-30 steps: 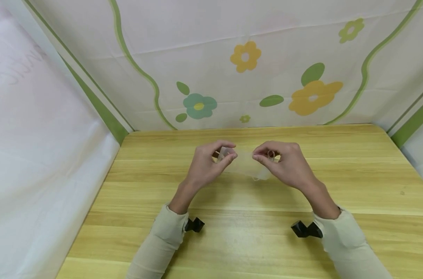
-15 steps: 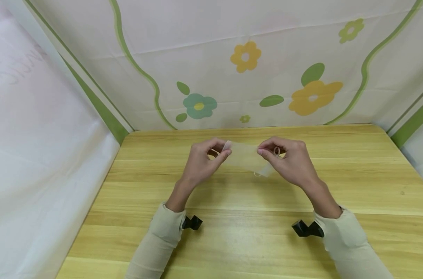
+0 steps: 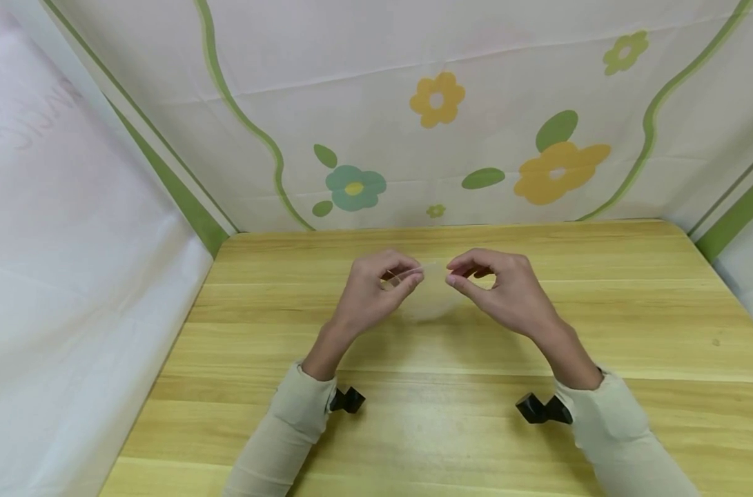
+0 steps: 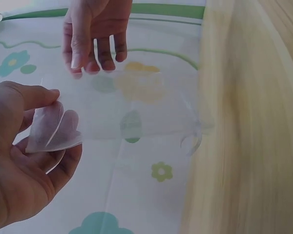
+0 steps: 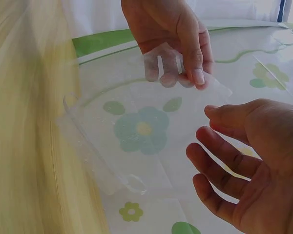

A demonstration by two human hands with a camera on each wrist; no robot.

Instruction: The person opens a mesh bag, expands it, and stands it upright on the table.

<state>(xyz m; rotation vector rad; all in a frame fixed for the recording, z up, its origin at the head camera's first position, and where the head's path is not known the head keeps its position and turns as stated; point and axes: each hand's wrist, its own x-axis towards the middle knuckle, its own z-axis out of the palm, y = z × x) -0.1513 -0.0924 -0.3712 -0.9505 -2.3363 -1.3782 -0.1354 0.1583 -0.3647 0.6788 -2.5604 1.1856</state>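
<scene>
A thin, see-through drawstring bag (image 5: 151, 131) hangs in the air above the table, with small pale loops at its lower end. My left hand (image 3: 377, 286) pinches its upper edge between thumb and fingers; in the left wrist view the fingers of the left hand (image 4: 31, 151) show through the film. Close by, my right hand (image 3: 503, 286) holds nothing. In the right wrist view the thumb and fingers of that right hand (image 5: 254, 156) are loosely bent and spread apart, just beside the bag. The head view shows the bag (image 3: 431, 300) only faintly.
A wooden table (image 3: 438, 442) lies under both hands. Behind it hangs a white cloth (image 3: 376, 138) printed with flowers, and another white sheet (image 3: 84, 276) stands along the left side. Black wrist mounts (image 3: 348, 400) stick out from the sleeves.
My right hand has let go of the bag and its fingers have parted. The bag was stretched between both hands; now it hangs from the left, its loop end lower.
</scene>
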